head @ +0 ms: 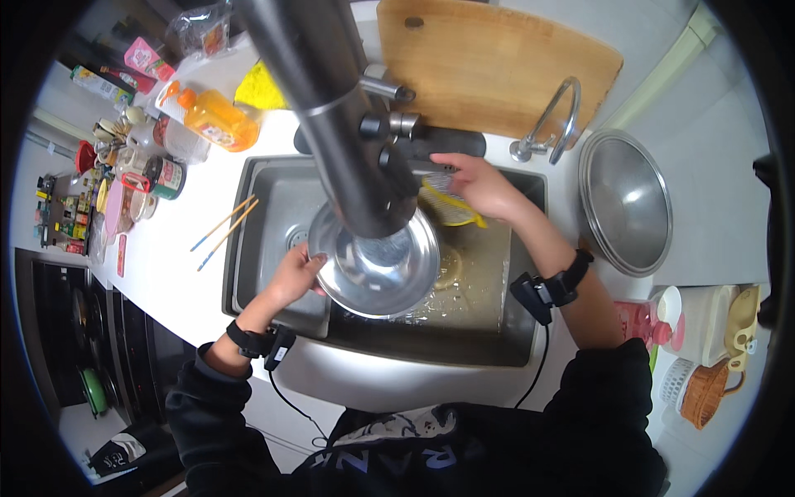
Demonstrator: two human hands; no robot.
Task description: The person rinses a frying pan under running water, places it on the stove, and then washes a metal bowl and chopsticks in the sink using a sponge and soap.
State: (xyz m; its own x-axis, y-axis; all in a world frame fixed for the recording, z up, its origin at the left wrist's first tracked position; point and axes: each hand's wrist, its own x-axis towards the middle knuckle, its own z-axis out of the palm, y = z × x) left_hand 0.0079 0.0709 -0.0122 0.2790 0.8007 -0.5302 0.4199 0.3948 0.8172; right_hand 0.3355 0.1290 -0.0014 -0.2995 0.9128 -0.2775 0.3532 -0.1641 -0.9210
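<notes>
My left hand [293,278] grips the left rim of a shiny stainless steel bowl [397,282], thumb on the inside. The bowl is over the divider of a double-basin sink [435,348]. A thick black faucet [348,124] blocks the view of its upper part. To the bowl's upper right, my right hand [487,187] pinches a mesh dishcloth with a yellow border [452,211], index finger stretched out. The cloth hangs over the right basin, where cloudy water [478,273] and a pale round thing under the surface show.
Two chopsticks [225,233] lie on the counter by the sink's left edge. A wooden cutting board [497,62] leans behind the faucet. Right of the sink are a slim gooseneck tap [562,118] and large steel bowls [627,202]. An orange soap bottle [227,121] stands at the back left.
</notes>
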